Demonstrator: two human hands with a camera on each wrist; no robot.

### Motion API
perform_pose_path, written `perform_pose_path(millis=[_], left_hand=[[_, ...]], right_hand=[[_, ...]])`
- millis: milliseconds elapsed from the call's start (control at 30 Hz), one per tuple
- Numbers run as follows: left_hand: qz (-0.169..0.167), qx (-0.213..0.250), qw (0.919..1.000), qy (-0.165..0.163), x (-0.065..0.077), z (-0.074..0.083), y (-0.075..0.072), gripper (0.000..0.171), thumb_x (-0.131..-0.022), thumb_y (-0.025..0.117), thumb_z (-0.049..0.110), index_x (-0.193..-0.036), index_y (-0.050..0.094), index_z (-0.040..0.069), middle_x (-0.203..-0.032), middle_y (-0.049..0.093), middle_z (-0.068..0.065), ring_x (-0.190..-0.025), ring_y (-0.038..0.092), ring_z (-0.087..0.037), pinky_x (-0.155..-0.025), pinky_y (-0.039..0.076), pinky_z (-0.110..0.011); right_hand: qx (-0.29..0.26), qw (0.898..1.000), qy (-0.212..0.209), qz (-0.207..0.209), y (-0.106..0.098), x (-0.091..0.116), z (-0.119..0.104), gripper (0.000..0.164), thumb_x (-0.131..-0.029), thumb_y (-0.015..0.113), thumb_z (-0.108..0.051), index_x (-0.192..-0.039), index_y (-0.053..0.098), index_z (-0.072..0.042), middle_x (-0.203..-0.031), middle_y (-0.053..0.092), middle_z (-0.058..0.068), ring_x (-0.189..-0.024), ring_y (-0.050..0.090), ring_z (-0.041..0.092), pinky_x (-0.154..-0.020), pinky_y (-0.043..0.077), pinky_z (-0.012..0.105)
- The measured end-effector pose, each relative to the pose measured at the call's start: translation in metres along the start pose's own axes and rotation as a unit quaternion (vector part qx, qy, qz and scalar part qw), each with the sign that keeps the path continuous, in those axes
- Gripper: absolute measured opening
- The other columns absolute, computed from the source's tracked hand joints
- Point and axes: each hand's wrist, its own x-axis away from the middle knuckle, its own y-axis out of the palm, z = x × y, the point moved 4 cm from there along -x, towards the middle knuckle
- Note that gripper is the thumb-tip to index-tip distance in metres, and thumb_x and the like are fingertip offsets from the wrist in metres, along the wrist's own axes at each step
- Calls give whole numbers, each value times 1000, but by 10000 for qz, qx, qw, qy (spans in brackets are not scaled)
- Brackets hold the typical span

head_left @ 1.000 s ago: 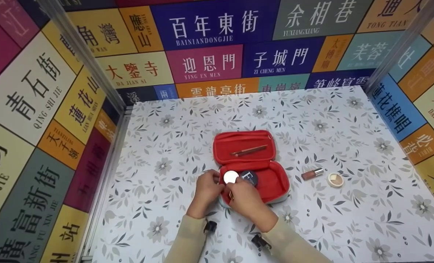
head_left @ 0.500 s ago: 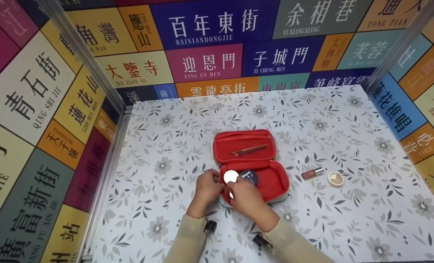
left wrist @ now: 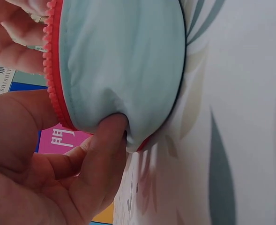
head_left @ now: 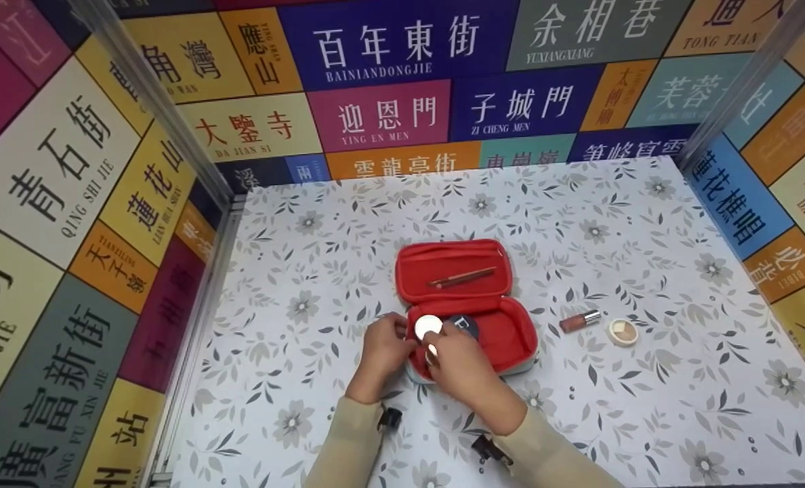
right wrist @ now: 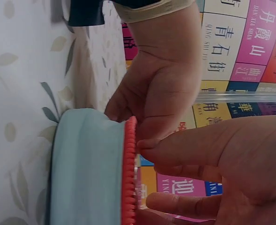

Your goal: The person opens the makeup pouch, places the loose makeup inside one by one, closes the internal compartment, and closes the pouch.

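Observation:
An unzipped cosmetic case [head_left: 524,329], red inside and pale blue outside, lies with its lid folded back. My left hand [head_left: 385,349] grips its left end; in the left wrist view a fingertip [left wrist: 112,126] dents the fabric wall. Over the same end, my right hand [head_left: 463,362] reaches down inside the zip. A small shiny piece [head_left: 432,351] shows at its fingertips, mostly covered; I cannot tell whether they hold it. Beside them in the case are a round white disc [head_left: 428,327] and a dark round compact [head_left: 465,324] with a letter on top.
Brown pencil-like sticks [head_left: 467,277] lie in the lid. Right of the case, a lip gloss tube [head_left: 580,320] and a small round pan of powder [head_left: 623,332] sit on the floral tabletop [head_left: 348,257]. Sign-printed panels [head_left: 382,115] enclose the back and sides.
My right hand has shifted slightly, covering more of the dark compact. The shiny piece at its fingertips has changed angle and moved a little up. My left hand stays put.

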Motion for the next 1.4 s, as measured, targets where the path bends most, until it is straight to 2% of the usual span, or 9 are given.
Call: perform_pose_path(millis=[133,333,700,900,1200,1400], left_hand=[[-7,42,10000,-21,0,-1,0,24,-75,78,4,-98,73,6,-86,75,-5,-76,62,-12,-70,54,-30],[24,57,10000,-31,1,-1,1,22,-77,76,4,-99,72,5,-85,75,-5,-77,61,-13,-69,52,-30],[7,-64,10000,-57,1,1,1,23,-77,76,5,-100,73,5,-87,71,-5,-78,60,-15,-70,52,-31],[-95,159,9995,-246,2,0,2,24,-81,75,4,-104,72,4,-90,75,-7,-80,64,-15,-69,54,-29],[-161,302,9985,-426,2,-1,3,24,-81,75,4,-105,71,5,-92,74,-7,-81,65,-17,-68,55,-29],[-116,386,9986,-330,2,-1,2,24,-79,74,2,-103,70,3,-89,74,-7,-79,65,-16,-67,55,-28]], right_hand=[[-19,9996,264,-20,-13,2,2,28,-81,88,-10,-105,75,-10,-101,66,14,-91,69,34,-80,60,49],[-23,9979,627,137,-33,6,15,29,-83,88,-11,-109,77,-11,-102,66,12,-92,70,33,-83,60,48],[-4,9933,1067,440,-52,10,66,30,-80,85,-6,-109,76,-9,-107,68,18,-94,70,38,-84,59,54],[-121,9895,1256,709,-65,14,92,32,-81,83,-4,-111,75,-7,-107,69,21,-92,71,43,-82,58,58],[-47,9805,1878,582,-82,23,132,29,-87,76,-8,-115,75,-6,-105,66,25,-86,68,44,-76,53,61],[35,9771,2022,663,-93,30,154,32,-86,79,-9,-117,73,-3,-109,66,29,-92,67,50,-83,54,64]])
